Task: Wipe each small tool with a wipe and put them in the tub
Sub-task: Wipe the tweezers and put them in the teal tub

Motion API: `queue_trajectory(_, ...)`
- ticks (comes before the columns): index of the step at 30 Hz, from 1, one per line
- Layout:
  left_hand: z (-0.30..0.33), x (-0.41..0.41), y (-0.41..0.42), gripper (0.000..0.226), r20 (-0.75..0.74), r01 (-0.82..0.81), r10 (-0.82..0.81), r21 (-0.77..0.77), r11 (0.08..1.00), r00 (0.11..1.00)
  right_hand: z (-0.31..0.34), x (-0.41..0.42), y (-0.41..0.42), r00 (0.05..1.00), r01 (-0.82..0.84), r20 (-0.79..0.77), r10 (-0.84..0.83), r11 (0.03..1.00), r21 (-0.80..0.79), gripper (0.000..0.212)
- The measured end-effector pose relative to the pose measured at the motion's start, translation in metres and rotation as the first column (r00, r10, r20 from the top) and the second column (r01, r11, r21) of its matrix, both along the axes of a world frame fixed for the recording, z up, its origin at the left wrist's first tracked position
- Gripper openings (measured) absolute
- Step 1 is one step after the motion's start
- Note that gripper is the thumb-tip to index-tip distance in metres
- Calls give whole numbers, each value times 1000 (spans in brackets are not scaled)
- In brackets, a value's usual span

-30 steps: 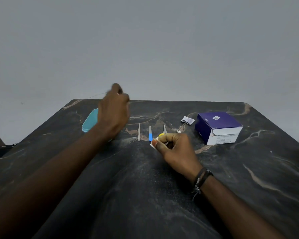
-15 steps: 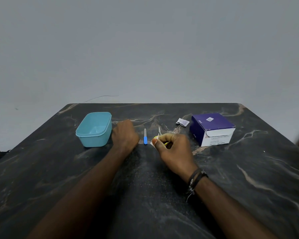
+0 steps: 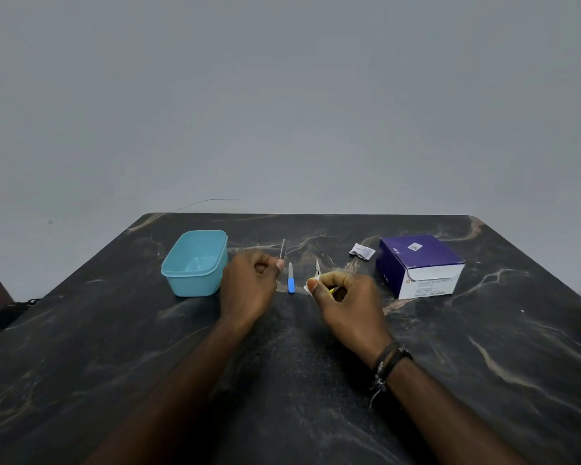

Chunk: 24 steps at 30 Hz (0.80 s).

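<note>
My left hand [image 3: 249, 286] pinches a thin metal tool [image 3: 282, 250] that points up and away from the fingertips, just right of the light blue tub [image 3: 195, 261]. A blue-handled tool [image 3: 291, 282] lies flat on the table between my hands. My right hand [image 3: 344, 302] holds a small white wipe [image 3: 308, 286] in its fingertips. Right behind that hand lie small scissors with yellow handles [image 3: 317, 268], mostly hidden by the fingers. The tub stands open; a thin tool seems to lie inside it.
A purple and white box [image 3: 420, 265] stands at the right on the dark marble table [image 3: 114, 347]. A torn wipe sachet [image 3: 362, 251] lies just left of the box. A grey wall rises behind the table's far edge.
My left hand came back from over the tub to the row of tools and picked up the thin metal tool. My right hand stayed in place with the wipe.
</note>
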<state>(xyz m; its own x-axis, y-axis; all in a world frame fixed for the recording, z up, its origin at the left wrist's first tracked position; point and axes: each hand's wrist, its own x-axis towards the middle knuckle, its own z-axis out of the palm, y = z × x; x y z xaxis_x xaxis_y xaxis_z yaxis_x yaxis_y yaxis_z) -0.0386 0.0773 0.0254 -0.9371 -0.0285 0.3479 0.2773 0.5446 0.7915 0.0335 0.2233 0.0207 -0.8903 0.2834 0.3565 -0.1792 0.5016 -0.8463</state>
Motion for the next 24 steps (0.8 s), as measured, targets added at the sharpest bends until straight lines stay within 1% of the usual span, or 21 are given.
queue_trajectory(1, 1, 7, -1, 17, 19, 19, -21, 104, 994, 1000, 1, 0, 0, 1000, -2, -4, 2, 1000, -19, 16)
queue_trajectory(3, 6, 23, 0, 13, 110, 43, -82, 319, 947, 991, 2, -1, 1, 1000, -1, -20, -1, 998, -58, 17)
queue_trajectory(4, 9, 30, 1, 12, 157, 52, -124, 402, 914, 980, 2, -2, 1, 1000, 4, -27, -6, 997, -71, 18)
queue_trajectory(6, 15, 44, 2, 12, 210, 108, -243, 505, 856, 947, 5, -2, 3, 999, 9, -41, -13, 994, -107, 19)
queue_trajectory(9, 12, 56, 3, 14, 226, 205, -388, 562, 801, 894, 9, -1, 5, 998, 0, -61, -12, 982, -187, 19)
queue_trajectory(12, 3, 59, 2, 17, 214, 254, -470, 618, 744, 856, 11, 0, 8, 997, -14, -75, -9, 955, -296, 15)
queue_trajectory(14, 1, 57, 0, 15, 199, 276, -508, 648, 709, 838, 12, -1, 9, 996, -15, -86, -17, 934, -357, 13)
queue_trajectory(18, 0, 57, -5, 10, 175, 336, -594, 685, 646, 785, 14, 0, 11, 995, -26, -102, -16, 917, -398, 10)
queue_trajectory(24, -3, 59, -2, 12, 163, 375, -634, 686, 623, 756, 15, 1, 8, 994, -46, -106, 2, 908, -416, 12)
